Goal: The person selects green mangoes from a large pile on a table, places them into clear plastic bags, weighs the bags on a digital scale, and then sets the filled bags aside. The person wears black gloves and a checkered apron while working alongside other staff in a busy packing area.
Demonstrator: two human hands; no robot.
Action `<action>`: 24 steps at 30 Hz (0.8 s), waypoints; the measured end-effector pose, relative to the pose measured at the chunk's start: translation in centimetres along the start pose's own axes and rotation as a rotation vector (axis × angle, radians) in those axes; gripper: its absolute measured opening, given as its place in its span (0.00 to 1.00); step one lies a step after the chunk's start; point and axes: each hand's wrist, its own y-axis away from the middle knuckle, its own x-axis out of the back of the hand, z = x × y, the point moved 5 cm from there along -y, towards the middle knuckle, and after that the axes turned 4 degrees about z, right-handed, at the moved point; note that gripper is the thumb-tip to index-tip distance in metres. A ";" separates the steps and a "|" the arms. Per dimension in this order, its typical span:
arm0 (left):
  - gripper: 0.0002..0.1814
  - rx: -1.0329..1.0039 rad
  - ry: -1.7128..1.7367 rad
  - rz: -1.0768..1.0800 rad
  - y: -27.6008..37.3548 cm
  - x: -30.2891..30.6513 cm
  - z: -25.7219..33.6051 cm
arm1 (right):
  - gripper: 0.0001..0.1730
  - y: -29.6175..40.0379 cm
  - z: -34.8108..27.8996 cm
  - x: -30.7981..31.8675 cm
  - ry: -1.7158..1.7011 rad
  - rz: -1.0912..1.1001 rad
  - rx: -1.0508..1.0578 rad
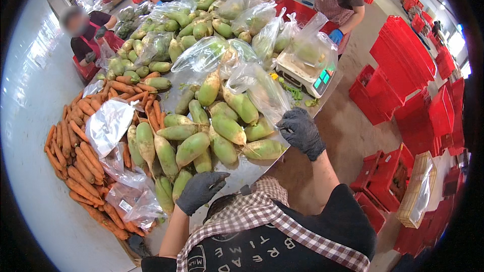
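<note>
My right hand point(302, 132), in a black glove, pinches the edge of a clear plastic bag point(264, 90) at the table's near right edge. The bag stretches away over green radishes point(228, 128) heaped on the metal table point(240, 175). My left hand point(200, 192), also gloved in black, is at the near edge of the heap beside a green radish point(182, 183). No object shows in it; its fingers extend to the right and its palm is hidden. Carrots point(79, 151) are piled left of the radishes, with a white plastic bag point(109, 126) on top.
A digital scale point(302, 73) holding a bagged load stands at the right edge. Filled bags and more radishes point(200, 28) cover the far table. Several people work around it, one point(332, 0) beyond the scale. Red crates point(402, 60) are stacked on the right.
</note>
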 end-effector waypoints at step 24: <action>0.15 0.198 0.059 0.080 5.3 -0.1 -4.6 | 0.13 -5.3 1.9 1.3 0.165 0.127 -0.185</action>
